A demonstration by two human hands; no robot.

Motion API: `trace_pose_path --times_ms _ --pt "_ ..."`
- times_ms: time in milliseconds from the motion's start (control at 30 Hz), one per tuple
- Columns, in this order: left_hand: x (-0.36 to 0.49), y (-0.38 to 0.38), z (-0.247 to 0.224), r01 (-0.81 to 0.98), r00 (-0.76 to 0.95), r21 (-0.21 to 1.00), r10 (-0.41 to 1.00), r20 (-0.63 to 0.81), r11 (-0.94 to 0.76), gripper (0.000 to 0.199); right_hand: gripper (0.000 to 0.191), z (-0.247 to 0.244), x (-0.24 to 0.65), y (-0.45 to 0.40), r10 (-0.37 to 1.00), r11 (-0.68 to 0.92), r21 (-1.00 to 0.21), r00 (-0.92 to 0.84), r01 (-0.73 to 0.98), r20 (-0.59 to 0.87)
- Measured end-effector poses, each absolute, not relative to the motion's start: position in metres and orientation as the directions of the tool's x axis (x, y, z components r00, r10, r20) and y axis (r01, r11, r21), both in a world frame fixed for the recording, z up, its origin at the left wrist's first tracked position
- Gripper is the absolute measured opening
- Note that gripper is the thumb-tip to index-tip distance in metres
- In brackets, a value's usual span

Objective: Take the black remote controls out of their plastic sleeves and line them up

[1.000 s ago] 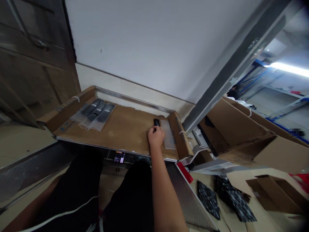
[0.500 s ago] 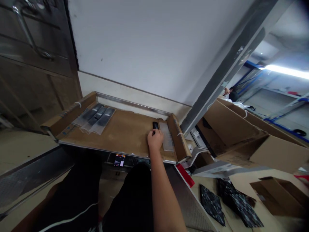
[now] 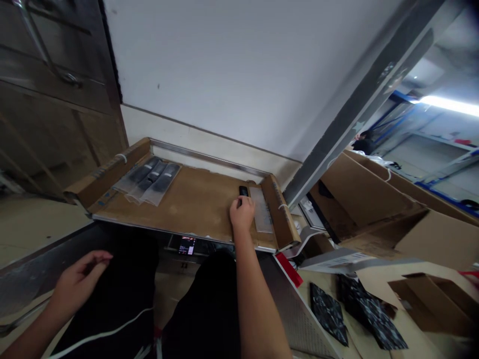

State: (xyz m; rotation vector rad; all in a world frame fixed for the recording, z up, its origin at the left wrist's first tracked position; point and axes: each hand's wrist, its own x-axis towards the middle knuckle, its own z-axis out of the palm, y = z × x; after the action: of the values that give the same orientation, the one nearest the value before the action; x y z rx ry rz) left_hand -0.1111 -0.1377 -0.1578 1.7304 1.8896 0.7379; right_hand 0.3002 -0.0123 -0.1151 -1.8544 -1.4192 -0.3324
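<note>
On the right part of the cardboard-lined tray [image 3: 202, 199], my right hand [image 3: 242, 213] has its fingers closed around a small black oblong object [image 3: 243, 191]. The far end of that object shows beyond the fingers; the rest is hidden. Just right of the hand lies a clear plastic sleeve [image 3: 263, 212]. My left hand [image 3: 77, 284] hovers above my left thigh, off the tray. Its fingers are curled, with the tips meeting the thumb, and I see nothing in them. Several clear sleeves with dark flat items inside [image 3: 161, 183] overlap at the tray's left end.
A lit phone screen [image 3: 186, 245] shows below the tray's front edge. To the right stands a large open carton [image 3: 374, 199], with dark patterned packets [image 3: 329, 314] on the floor. A metal door [image 3: 56, 109] is at left. A person [image 3: 362, 143] is far back.
My left hand has come up into view from the lower left. My right hand stays at the black object on the tray. The view has shifted slightly.
</note>
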Motion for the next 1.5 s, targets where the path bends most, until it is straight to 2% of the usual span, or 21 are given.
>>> trace_pose_path --times_ms 100,167,267,333,367,467,600,867,1100,1233,1400,1500 --pt "-0.1 -0.131 -0.143 0.572 -0.157 0.82 0.98 0.124 -0.012 0.028 0.018 -0.114 0.296 -0.013 0.729 0.007 -0.359 0.241 0.933 0.641" --pt "-0.082 -0.11 -0.121 0.551 -0.06 0.825 0.98 0.187 -0.124 0.025 0.017 -0.113 0.294 -0.013 0.748 0.058 -0.334 0.181 0.941 0.639" --pt "-0.046 -0.051 -0.091 0.604 0.097 0.739 0.948 0.305 -0.299 0.031 0.015 -0.112 0.29 -0.015 0.783 0.091 -0.337 0.142 0.937 0.605" --pt "-0.023 -0.006 -0.085 0.696 0.161 0.58 0.879 0.449 -0.424 0.036 0.016 -0.111 0.289 -0.015 0.812 0.088 -0.359 0.141 0.929 0.566" --pt "-0.013 0.014 -0.087 0.752 0.161 0.502 0.858 0.488 -0.427 0.039 0.017 -0.11 0.288 -0.016 0.827 0.083 -0.369 0.142 0.926 0.544" --pt "0.004 0.056 -0.107 0.863 0.148 0.37 0.873 0.466 -0.344 0.052 0.018 -0.109 0.289 -0.016 0.857 0.047 -0.385 0.161 0.922 0.49" --pt "0.006 0.071 -0.129 0.882 0.176 0.317 0.868 0.465 -0.348 0.053 0.02 -0.108 0.289 -0.015 0.87 -0.003 -0.376 0.188 0.927 0.455" --pt "0.0 0.076 -0.13 0.86 0.087 0.416 0.889 0.45 -0.295 0.047 0.021 -0.11 0.288 -0.015 0.888 -0.056 -0.345 0.205 0.937 0.412" --pt "0.002 0.061 -0.119 0.808 0.313 0.367 0.863 0.396 -0.461 0.049 0.022 -0.109 0.286 -0.016 0.89 -0.074 -0.307 0.202 0.949 0.409" --pt "0.005 0.057 -0.113 0.841 0.284 0.344 0.883 0.375 -0.417 0.061 0.025 -0.106 0.283 -0.018 0.897 -0.066 -0.281 0.18 0.958 0.404" --pt "0.02 0.049 -0.112 0.785 0.313 0.453 0.901 0.3 -0.423 0.051 0.043 -0.106 0.275 -0.017 0.899 -0.063 -0.217 0.15 0.974 0.411" --pt "0.032 0.042 -0.113 0.74 0.363 0.47 0.874 0.322 -0.481 0.051 0.05 -0.106 0.271 -0.015 0.907 -0.051 -0.214 0.135 0.976 0.4"
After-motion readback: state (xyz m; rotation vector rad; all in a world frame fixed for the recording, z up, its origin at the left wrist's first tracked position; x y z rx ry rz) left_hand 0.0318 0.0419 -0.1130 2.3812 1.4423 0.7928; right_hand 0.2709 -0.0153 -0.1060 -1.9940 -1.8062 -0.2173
